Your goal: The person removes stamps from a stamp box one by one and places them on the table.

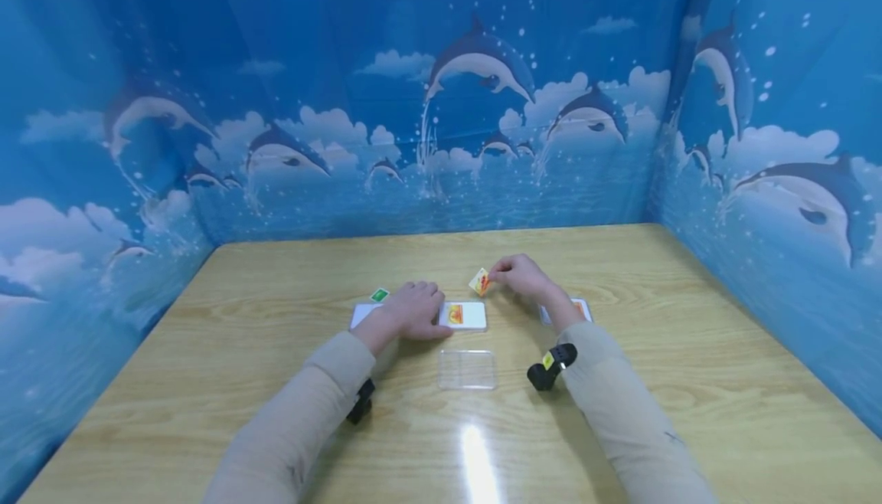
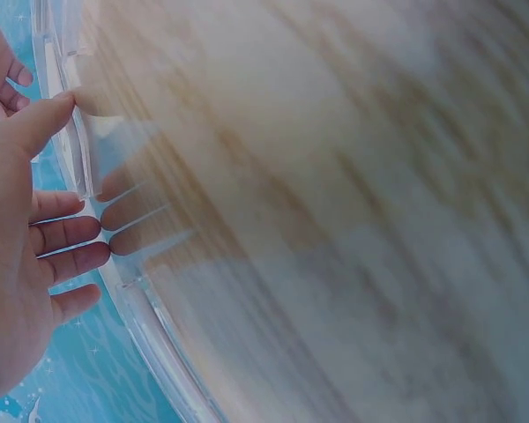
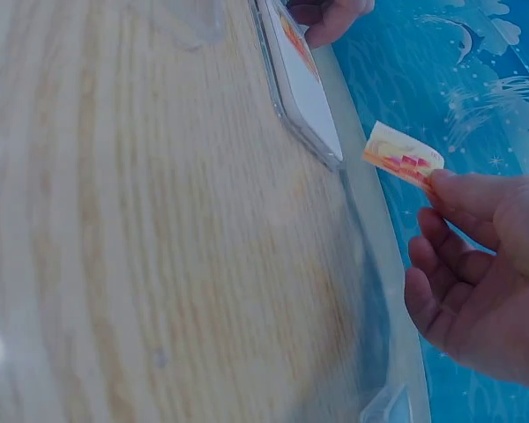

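My right hand [image 1: 525,276] pinches a small yellow, orange and red stamp [image 3: 404,157] between thumb and forefinger, holding it above the far part of the table. The other right fingers curl loosely below it. My left hand [image 1: 416,310] rests at the left end of the middle flat clear case [image 1: 474,316], its thumb touching the edge and its fingers fairly straight on the table in the left wrist view. A white card with a similar orange stamp [image 1: 455,313] lies in that case. Left of the hand, partly covered by it, is another case [image 1: 360,312].
A green stamp [image 1: 380,295] lies behind the left case. Under the right forearm, partly hidden, sits a third case [image 1: 583,308] with an orange patch. An empty-looking clear tray [image 1: 467,370] lies nearer me on the wooden table [image 1: 276,412]. Dolphin-printed curtains [image 1: 441,90] surround the table.
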### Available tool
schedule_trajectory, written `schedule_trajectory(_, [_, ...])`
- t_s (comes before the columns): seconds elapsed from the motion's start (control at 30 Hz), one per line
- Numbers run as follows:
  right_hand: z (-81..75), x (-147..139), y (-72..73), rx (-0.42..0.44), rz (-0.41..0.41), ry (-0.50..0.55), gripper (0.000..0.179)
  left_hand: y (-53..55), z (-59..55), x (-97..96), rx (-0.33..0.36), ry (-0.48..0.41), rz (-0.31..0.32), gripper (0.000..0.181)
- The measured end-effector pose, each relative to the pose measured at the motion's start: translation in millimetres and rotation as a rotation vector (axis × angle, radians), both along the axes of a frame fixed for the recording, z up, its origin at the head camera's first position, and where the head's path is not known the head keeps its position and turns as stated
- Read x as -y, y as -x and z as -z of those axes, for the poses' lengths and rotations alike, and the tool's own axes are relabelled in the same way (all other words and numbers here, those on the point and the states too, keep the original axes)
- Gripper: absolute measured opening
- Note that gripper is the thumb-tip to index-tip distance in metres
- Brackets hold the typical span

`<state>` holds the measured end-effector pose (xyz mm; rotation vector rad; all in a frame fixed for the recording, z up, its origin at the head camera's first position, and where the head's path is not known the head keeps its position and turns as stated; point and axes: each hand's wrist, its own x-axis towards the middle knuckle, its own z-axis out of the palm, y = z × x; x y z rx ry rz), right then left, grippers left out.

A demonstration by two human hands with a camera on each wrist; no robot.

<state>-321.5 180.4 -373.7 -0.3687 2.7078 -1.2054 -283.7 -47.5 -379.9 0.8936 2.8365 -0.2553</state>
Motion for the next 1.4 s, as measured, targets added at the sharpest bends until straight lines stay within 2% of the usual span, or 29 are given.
schedule_trajectory(0.27, [10.9,6.4,6.9,0.049,0.101,-0.015,0.016,0.6,0.2,0.6,-0.011,-0.005,0.002,0.070])
schedule_trajectory(0.47, [14.2,8.7,4.8,-0.003,0.092,-0.108,0.015,-1.2,-1.1,0.8,-0.015,-0.007,0.012,0.070])
schedule_trajectory(0.77, [15.8,12.8,5.4,-0.021,0.085,-0.168,0.014,-1.5,-1.8,1.3,-0.013,-0.011,0.013,0.070])
schedule_trajectory(1.4, [17.5,14.5,6.4,-0.021,0.115,-0.215,0.015,-2.3,-2.9,1.8,-0.005,-0.008,0.015,0.070])
